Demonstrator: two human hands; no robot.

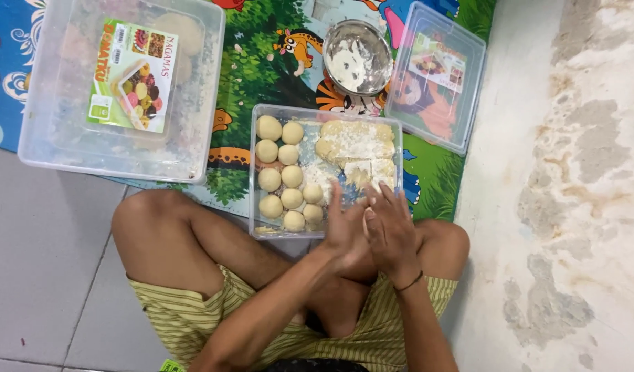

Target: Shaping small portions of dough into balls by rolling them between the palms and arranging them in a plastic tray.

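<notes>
Now I press my left hand (344,231) and right hand (393,231) palm to palm, fingers straight, above the clear square plastic tub (256,172) of pale round dough balls (287,179); anything held between them is hidden.

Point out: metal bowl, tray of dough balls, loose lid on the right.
metal bowl (384,43), head view, right rim.
tray of dough balls (253,172), head view, left wall.
loose lid (468,89), head view, bare right side.

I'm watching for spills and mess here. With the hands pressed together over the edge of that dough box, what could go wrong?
Whatever the left hand and right hand roll between them is hidden; it could slip out onto the floor, since they hover over the clear box's near rim. The dough balls lie touching, so they may stick together. The floured metal bowl sits close behind and could be knocked when reaching.
</notes>
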